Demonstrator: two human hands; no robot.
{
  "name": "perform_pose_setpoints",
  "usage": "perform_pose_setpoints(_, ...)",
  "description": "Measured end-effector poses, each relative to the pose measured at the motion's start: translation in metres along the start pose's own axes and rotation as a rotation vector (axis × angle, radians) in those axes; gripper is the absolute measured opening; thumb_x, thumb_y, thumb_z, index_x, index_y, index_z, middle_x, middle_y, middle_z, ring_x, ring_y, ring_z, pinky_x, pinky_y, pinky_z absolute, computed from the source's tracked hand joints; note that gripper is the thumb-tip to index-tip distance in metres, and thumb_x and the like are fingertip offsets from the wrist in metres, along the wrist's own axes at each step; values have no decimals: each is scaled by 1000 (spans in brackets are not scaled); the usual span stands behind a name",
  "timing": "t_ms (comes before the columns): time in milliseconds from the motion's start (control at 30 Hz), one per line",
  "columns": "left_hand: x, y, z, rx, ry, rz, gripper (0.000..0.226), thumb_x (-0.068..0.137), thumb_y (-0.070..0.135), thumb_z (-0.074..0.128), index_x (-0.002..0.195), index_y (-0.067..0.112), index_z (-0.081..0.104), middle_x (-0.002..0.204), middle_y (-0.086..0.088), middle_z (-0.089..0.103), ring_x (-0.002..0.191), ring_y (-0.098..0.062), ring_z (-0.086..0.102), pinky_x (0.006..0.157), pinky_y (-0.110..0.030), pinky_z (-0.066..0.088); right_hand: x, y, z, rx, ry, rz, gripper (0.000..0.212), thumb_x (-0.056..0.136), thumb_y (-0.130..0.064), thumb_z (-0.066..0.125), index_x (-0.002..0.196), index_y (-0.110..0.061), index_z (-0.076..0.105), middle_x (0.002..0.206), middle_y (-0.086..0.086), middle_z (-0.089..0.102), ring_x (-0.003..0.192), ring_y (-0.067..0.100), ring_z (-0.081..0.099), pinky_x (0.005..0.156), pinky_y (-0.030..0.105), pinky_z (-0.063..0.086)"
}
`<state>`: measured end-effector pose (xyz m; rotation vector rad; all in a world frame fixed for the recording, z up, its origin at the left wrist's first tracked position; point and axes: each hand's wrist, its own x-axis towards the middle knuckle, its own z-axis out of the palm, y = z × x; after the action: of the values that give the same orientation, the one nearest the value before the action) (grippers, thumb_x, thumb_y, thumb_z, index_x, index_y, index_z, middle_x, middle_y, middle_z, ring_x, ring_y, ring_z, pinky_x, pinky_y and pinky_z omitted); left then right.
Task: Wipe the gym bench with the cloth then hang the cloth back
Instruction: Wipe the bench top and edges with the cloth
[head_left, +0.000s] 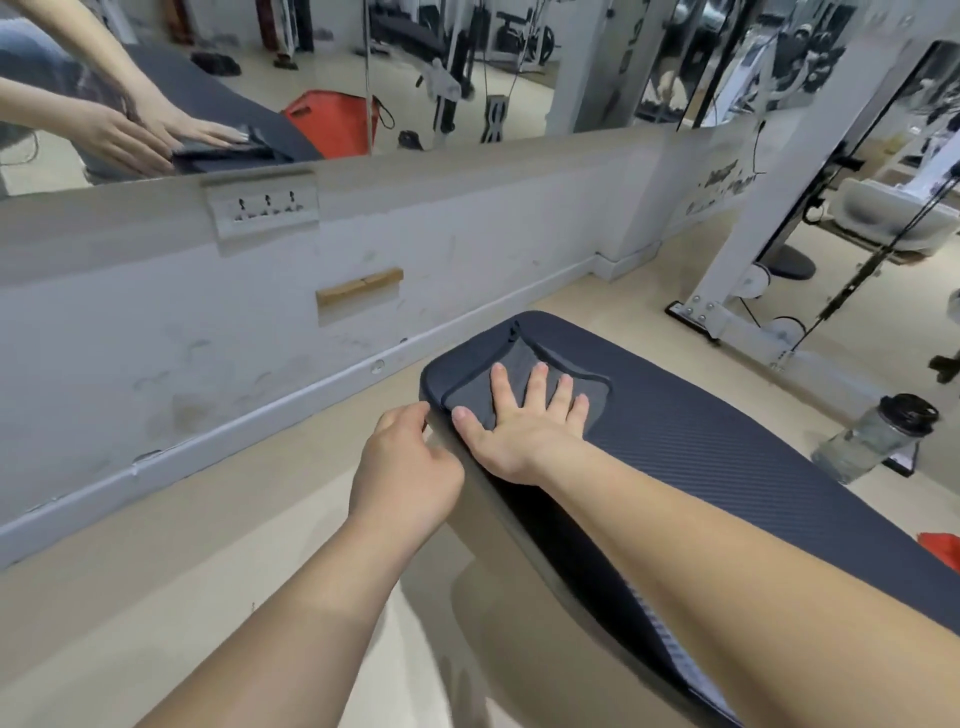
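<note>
A dark padded gym bench runs from the lower right up to the middle of the view. Near its far end lies a grey cloth, spread flat on the pad. My right hand presses on the cloth with straight, spread fingers. My left hand is at the bench's left edge, its fingers curled round the rim of the pad beside the cloth.
A white wall with a socket strip and a mirror above it stands just beyond the bench. A clear water bottle stands on the floor to the right. A white exercise machine frame is at the back right.
</note>
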<state>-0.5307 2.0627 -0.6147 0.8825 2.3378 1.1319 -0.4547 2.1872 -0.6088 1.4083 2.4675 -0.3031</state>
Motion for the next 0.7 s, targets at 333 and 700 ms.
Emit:
perform_pose_setpoints(333,17,-9,16,12,-27,127,54,91,12,49,144,19,50,150,6,47,135,-18,47,113,-35,39,82,74,-36,101,68,103,93,80,-95,20,160,-54,-4,174,2,-13,160,31,-12,127,52,-6)
perform_pose_setpoints(700,34,-9,18,-36,67,146,46,90,3,50,129,22,65,121,21,53,99,-1,52,80,-15,37,73,131,-31,98,139,332,97,79,-94,16,163,-46,2,174,13,7,158,39,5,126,55,2)
